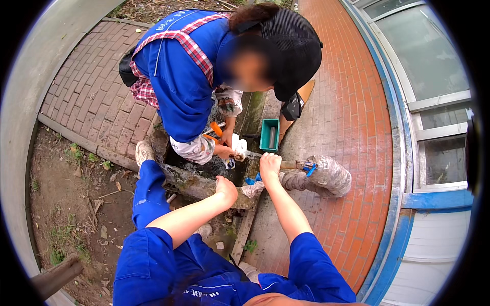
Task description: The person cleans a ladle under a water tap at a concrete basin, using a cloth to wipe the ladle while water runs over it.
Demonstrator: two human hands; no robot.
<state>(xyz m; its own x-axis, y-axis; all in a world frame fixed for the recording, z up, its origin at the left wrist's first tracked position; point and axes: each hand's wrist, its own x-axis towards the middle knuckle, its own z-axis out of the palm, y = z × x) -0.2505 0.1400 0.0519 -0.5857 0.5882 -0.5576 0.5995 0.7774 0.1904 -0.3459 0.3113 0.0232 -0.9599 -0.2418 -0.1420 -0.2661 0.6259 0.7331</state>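
Observation:
My right hand point(270, 164) is at the mouth of an outdoor water pipe point(289, 165), where water sprays toward a co-worker's hands; its fingers are curled, and what they hold cannot be seen. My left hand point(226, 190) hangs over the near rim of a stone trough point(191, 179), its fingers turned away from view. Across the trough, the co-worker's two hands hold a wet white cloth point(239, 147) in the stream. Beside them lie orange-handled things point(216, 129). A green plastic box point(270, 135) stands on the trough's right side.
The co-worker in a blue uniform point(183, 76) and black cap leans over the trough. A wrapped pipe point(329, 176) with a blue valve handle point(312, 170) rises at the right. Red brick paving point(356, 134) runs beside a glazed wall. A wooden post point(57, 275) juts in at lower left.

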